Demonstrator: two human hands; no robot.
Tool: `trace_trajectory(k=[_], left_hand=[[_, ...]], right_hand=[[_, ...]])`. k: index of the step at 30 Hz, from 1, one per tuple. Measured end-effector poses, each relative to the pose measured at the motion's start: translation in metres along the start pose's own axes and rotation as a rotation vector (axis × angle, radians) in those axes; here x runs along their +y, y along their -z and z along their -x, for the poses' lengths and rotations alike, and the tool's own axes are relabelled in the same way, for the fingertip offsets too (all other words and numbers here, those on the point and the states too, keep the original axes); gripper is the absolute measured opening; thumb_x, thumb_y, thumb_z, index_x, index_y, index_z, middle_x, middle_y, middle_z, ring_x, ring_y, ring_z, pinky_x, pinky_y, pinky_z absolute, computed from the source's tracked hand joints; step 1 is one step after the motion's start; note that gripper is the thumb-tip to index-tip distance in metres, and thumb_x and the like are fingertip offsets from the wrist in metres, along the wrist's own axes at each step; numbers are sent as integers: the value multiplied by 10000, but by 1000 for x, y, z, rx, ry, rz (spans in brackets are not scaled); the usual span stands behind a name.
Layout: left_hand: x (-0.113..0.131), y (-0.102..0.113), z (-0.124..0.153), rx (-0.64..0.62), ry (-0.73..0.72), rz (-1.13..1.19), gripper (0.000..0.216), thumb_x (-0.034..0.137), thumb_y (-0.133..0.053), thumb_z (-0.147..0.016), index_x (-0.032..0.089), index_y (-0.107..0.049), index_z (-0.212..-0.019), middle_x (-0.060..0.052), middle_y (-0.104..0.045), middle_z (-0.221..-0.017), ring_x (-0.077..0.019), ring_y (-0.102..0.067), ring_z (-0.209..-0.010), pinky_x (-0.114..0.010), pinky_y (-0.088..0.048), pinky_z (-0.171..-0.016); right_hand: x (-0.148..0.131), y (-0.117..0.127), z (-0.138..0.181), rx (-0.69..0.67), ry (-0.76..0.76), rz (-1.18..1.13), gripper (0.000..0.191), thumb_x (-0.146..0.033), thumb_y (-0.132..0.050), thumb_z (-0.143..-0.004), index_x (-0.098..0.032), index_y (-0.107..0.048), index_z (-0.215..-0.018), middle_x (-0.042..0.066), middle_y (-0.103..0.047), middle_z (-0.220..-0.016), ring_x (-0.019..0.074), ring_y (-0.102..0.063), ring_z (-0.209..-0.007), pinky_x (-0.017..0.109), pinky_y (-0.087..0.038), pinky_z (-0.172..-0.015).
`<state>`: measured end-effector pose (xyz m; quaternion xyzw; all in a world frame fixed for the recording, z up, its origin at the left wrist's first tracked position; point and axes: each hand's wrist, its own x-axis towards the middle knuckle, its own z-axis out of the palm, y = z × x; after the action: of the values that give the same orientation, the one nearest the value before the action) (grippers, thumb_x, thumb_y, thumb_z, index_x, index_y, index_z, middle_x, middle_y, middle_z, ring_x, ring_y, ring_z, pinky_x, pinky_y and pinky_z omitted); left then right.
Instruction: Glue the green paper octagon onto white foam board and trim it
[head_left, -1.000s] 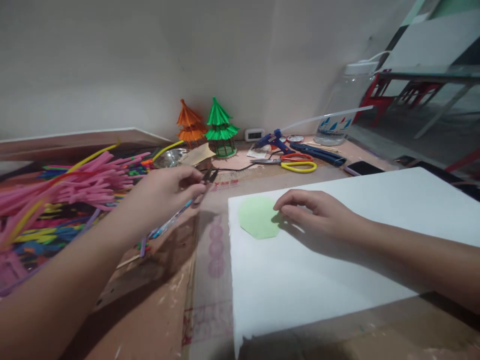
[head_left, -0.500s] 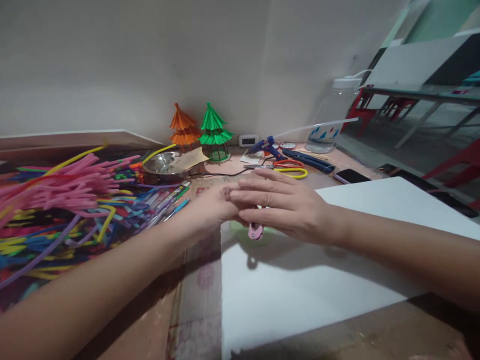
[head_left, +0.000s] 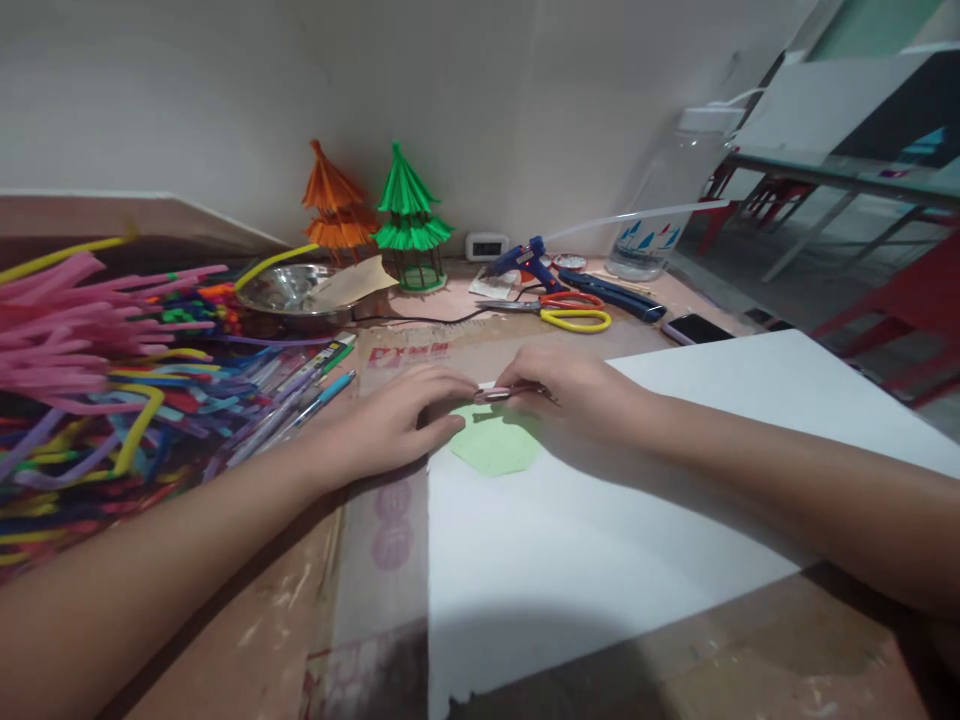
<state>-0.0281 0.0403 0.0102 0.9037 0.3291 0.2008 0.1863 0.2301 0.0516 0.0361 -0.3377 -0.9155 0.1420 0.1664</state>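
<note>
Pale green many-sided paper [head_left: 495, 448] lies on a large white sheet [head_left: 540, 560] in front of me. My right hand [head_left: 574, 390] is closed around a small pink tool [head_left: 493, 396] with a rounded end, above the far edge of the green paper. Its exact kind is hard to make out. My left hand [head_left: 409, 412] is at the left side, its thumb apart from the fingers and the thumb tip at the green paper's edge. The left fingertips are close to the pink tool; whether they touch it I cannot tell.
Pipe cleaners [head_left: 60, 350] heap at the left beside pens [head_left: 326, 395]. Behind are a metal bowl [head_left: 262, 290], orange [head_left: 334, 205] and green [head_left: 411, 215] pagoda models, a glue gun [head_left: 529, 262], scissors [head_left: 574, 312], a cutter [head_left: 619, 297], a phone [head_left: 697, 328] and a bottle [head_left: 649, 220].
My hands have come apart from their overlap. The right hand has turned, bringing the pink tool level over the green paper, which now shows more fully. The view has shifted slightly.
</note>
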Motion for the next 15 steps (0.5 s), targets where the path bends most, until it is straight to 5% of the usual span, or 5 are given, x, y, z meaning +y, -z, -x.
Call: trace_trajectory(k=[7, 15], left_hand=[[-1, -1, 0, -8, -40, 23, 295, 260, -487, -997, 201, -653, -1233, -92, -663, -1320, -251, -578, -1271, -436, -424, -1126], [-5, -3, 0, 3, -77, -4, 275, 254, -470, -1005, 186, -652, -1199, -96, -663, -1290, -239, -576, -1263, -425, -421, -1125]], right_hand=[[-4, -19, 7, 33, 125, 178, 326, -196, -436, -1039, -133, -733, -1159, 70, -572, -842, 172, -488, -736, 285, -324, -647], [-4, -15, 9, 43, 181, 12, 309, -221, -478, -1049, -171, -729, -1223, 61, -657, -844, 156, -574, -774, 256, -381, -685]])
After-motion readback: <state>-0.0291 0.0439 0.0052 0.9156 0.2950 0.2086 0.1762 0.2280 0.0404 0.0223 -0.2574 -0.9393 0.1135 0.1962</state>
